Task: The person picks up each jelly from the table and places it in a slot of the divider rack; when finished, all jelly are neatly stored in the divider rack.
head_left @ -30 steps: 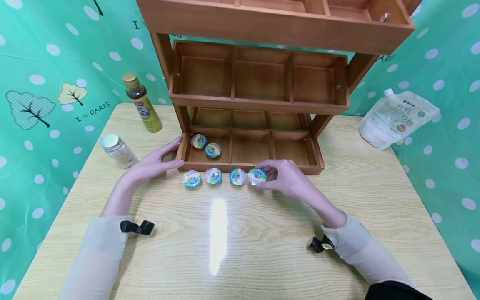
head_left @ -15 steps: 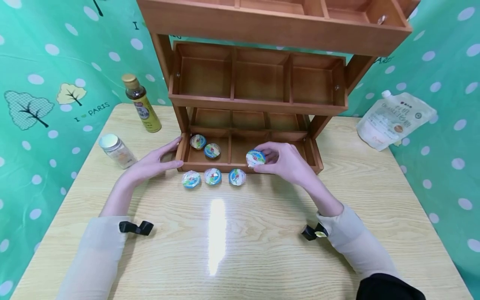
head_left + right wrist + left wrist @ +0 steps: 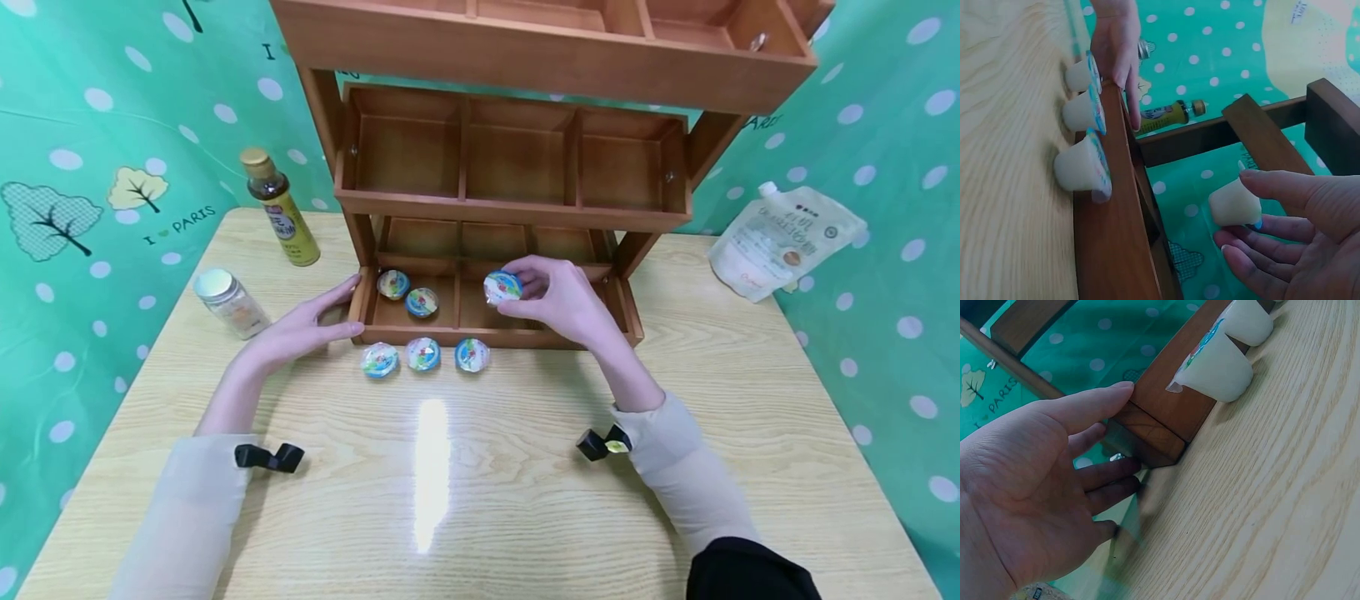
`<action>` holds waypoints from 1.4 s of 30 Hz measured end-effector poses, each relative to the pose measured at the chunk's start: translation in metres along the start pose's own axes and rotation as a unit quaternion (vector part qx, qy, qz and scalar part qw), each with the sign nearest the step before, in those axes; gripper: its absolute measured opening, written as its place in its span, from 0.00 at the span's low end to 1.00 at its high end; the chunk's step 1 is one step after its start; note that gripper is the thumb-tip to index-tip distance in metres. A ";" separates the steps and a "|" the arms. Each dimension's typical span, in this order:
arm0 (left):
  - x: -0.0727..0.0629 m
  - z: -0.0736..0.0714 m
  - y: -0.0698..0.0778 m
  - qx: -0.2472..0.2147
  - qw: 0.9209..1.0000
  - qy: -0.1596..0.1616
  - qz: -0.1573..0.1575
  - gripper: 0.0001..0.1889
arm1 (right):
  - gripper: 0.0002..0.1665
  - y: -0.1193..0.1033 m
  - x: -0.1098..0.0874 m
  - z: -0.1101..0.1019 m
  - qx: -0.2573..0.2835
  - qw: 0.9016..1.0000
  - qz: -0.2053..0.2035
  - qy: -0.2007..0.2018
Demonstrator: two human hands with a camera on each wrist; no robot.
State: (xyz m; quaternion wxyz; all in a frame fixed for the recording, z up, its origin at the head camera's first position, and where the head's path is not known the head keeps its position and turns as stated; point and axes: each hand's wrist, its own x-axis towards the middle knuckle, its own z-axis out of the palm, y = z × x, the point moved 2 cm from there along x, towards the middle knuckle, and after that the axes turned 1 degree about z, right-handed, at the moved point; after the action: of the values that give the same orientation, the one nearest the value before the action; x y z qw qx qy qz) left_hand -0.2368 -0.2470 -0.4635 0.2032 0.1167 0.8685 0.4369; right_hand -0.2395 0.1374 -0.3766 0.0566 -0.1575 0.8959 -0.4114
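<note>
My right hand [image 3: 558,296] pinches a jelly cup [image 3: 502,288] by its lid rim between thumb and fingers, above the middle compartment of the bottom wooden tray [image 3: 495,337]. In the right wrist view the held cup's white body [image 3: 1232,205] shows beneath the thumb. Straight fingers of my left hand [image 3: 303,329] rest against that tray's left end; the left wrist view shows its thumb [image 3: 1119,392] on the front corner. Two cups, one [image 3: 393,284] behind the other [image 3: 422,302], lie in the left compartment. Three more, including a leftmost cup [image 3: 380,360], line the table before the tray.
Above the bottom tray rise a middle shelf [image 3: 510,208] and an upper shelf [image 3: 540,62] of the wooden rack. A brown bottle [image 3: 281,208] and a lidded jar [image 3: 231,302] stand at left. A white spouted pouch [image 3: 783,242] leans at right.
My right hand has lifted the rightmost cup off the table and carried it up and slightly left, over the tray. The left hand has stayed in place.
</note>
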 end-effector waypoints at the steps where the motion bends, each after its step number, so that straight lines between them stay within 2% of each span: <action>1: 0.000 0.000 0.000 -0.002 1.000 0.001 0.000 0.45 | 0.29 -0.001 0.002 0.001 0.002 1.000 0.001 0.000; 8: 0.000 0.000 0.000 -0.001 1.000 0.001 0.001 0.45 | 0.30 -0.007 0.021 0.010 0.008 1.000 0.007 -0.002; 20: -0.001 0.001 0.001 -0.003 1.000 0.000 0.000 0.45 | 0.32 0.001 0.050 0.023 0.017 0.999 0.042 -0.012; 31: 0.001 0.001 -0.001 -0.001 1.000 0.002 0.000 0.45 | 0.31 0.022 0.058 0.035 -0.004 0.998 0.064 -0.025; 42: 0.000 0.001 -0.002 0.001 1.000 0.007 0.004 0.45 | 0.30 0.031 0.061 0.044 -0.015 0.997 0.073 -0.035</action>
State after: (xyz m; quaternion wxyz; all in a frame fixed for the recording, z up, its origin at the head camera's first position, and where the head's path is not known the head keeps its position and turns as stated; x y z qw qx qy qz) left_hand -0.2364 -0.2475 -0.4656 0.1955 0.1172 0.8696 0.4379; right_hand -0.2938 0.1048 -0.4275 0.1151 -0.1072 0.9087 -0.3866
